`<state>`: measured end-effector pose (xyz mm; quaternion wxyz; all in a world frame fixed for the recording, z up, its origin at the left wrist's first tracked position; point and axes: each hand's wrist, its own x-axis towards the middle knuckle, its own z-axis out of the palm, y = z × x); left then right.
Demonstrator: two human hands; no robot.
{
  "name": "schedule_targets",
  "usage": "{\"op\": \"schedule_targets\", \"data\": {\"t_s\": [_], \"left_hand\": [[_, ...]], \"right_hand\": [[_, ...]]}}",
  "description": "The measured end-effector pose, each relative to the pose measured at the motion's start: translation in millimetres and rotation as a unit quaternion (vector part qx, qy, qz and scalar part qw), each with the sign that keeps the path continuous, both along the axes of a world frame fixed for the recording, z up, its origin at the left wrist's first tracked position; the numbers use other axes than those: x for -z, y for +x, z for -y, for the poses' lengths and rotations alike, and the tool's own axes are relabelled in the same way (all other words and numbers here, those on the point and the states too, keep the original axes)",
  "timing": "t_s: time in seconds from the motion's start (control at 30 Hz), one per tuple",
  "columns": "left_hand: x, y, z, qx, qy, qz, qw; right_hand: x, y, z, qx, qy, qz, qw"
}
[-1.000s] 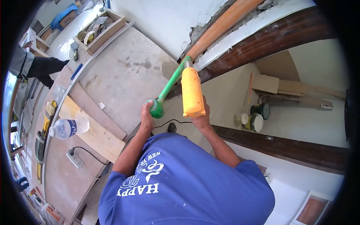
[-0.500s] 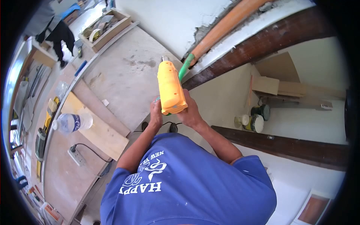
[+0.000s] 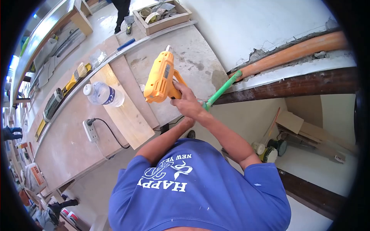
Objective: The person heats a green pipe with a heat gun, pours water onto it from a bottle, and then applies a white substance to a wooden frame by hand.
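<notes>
My right hand [image 3: 187, 101] is closed round the handle of a yellow heat gun [image 3: 160, 77], its metal nozzle pointing up and away from me over the table. Under my right wrist, my left hand [image 3: 187, 122] grips the lower end of a green plastic pipe [image 3: 223, 91]; most of its fingers are hidden. The pipe slants up to the right, and its far end overlaps an orange pipe [image 3: 285, 57] set in a broken wall channel. Nozzle and green pipe are well apart.
On the worktable [image 3: 69, 142] are a water bottle [image 3: 104, 95], a wooden board [image 3: 127, 115], a power strip [image 3: 90, 131] with a plugged-in cord, and a brush [image 3: 80, 72]. A wooden box of scraps [image 3: 162, 19] sits at the far end. Paint cans [image 3: 269, 154] stand beyond the dark beam [image 3: 281, 82].
The heat gun has moved left and turned so its side and handle show. My right hand now crosses over my left, and more green pipe is visible. The view has shifted.
</notes>
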<state>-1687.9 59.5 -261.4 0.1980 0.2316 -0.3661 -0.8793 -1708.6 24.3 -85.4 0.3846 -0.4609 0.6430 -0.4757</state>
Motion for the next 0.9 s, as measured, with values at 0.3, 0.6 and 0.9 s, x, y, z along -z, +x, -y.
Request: {"op": "schedule_targets", "data": {"t_s": [0.3, 0.6, 0.9], "left_hand": [[-3.5, 12.0, 19.0, 0.134, 0.378, -0.104, 0.910], [-16.9, 24.5, 17.0, 0.056, 0.236, -0.167, 0.956], [-81.0, 20.6, 36.3, 0.045, 0.408, -0.027, 0.911]], "right_hand": [[45.0, 28.8, 80.3, 0.080, 0.172, -0.272, 0.943], [135.6, 34.2, 96.7, 0.084, 0.162, -0.288, 0.940], [19.3, 132.2, 99.7, -0.102, -0.049, -0.197, 0.974]]}}
